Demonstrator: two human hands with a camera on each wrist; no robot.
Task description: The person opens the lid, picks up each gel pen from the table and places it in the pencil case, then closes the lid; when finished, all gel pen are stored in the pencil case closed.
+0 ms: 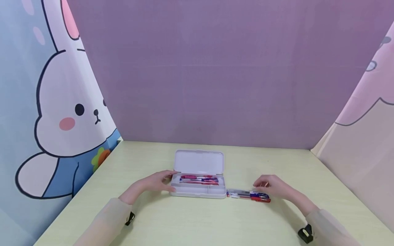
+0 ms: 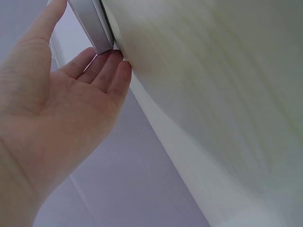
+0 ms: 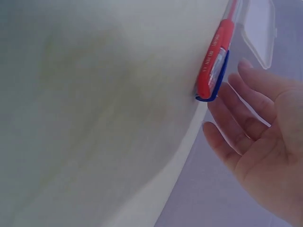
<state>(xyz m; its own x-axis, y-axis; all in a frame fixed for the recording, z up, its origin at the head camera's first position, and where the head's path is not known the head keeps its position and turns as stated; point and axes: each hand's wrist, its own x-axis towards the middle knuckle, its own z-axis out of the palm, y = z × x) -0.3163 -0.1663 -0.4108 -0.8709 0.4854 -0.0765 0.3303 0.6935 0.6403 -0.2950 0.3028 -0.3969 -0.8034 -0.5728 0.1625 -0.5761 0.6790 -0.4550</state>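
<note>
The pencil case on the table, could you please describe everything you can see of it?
The pencil case is white, rectangular and plastic-looking, with rounded corners. It lies flat on the table, its hinged lid open and tilted back on the far side. A long rear compartment holds pink, red and blue pens; in front, a divider separates a wider left compartment from a narrower right one. The left hand touches its left end.

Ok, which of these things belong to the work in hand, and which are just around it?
In the work:
open white pencil case
pens inside it
loose pens beside it
left hand, at the case
right hand, by the loose pens

Just around it:
table
purple backdrop
rabbit-print cloth
</note>
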